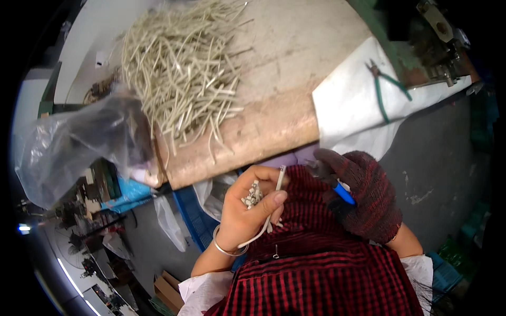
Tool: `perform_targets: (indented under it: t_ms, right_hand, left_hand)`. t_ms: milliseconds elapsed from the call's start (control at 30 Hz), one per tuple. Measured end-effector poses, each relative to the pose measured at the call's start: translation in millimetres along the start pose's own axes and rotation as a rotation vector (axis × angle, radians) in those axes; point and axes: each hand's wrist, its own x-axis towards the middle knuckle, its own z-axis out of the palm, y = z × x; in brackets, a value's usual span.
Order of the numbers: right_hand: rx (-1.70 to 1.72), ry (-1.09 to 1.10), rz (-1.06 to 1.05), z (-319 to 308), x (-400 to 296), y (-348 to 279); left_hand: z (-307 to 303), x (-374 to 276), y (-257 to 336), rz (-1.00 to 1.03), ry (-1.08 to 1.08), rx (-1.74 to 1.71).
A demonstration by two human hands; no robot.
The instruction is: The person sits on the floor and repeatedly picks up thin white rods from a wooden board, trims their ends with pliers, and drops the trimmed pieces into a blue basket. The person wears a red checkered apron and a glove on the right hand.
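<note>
My bare left hand (253,197) is raised over my lap with its fingers curled around a small bunch of pale, sleeved strands. One strand (280,179) stands up between thumb and index finger and ends in a small metal tip. Their white and metallic ends (253,195) cluster beside the thumb, while tails hang out below the palm. In a dark knitted glove, my right hand (361,193) grips blue-handled pliers (344,193). Their jaws point left toward the upright strand, apart from it. A large heap of similar pale strands (182,79) lies on the worktable (276,94).
Green-handled cutters (380,89) rest on a white sheet (340,102) at the table's right. A clear plastic bag (79,138) drapes off its left end. A blue plastic crate (191,213) stands below, near my left arm. Machine parts (438,31) occupy the upper right.
</note>
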Motion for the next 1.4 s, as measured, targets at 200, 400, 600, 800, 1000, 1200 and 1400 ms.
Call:
perform_targets:
  t_ms: [200, 400, 600, 800, 1000, 1200, 1400]
  right_hand:
    - [-0.228, -0.003, -0.162, 17, -6, -29]
    - [-0.515, -0.035, -0.227, 12, -11, -63]
    - [-0.718, -0.138, -0.505, -4, 0, -50]
    - [-0.756, -0.048, -0.596, -2, 5, -35]
    - [-0.737, -0.199, -0.513, -5, 1, -35]
    - [0.164, -0.11, -0.189, 33, -21, 1]
    - [0.051, 0.01, -0.025, 35, -31, 2]
  left_hand:
    - [-12, -40, 10, -0.046, 0.001, 0.081]
    - [-22, -49, 28, -0.17, -0.024, 0.032]
    - [-37, -39, 45, -0.393, -0.212, 0.13]
    - [-33, -33, 46, -0.439, -0.25, 0.177]
    - [-36, -35, 37, -0.423, -0.279, 0.116]
    - [-33, -35, 15, -0.157, -0.28, -0.114]
    - [-76, 41, 32, 0.756, 0.424, 1.34]
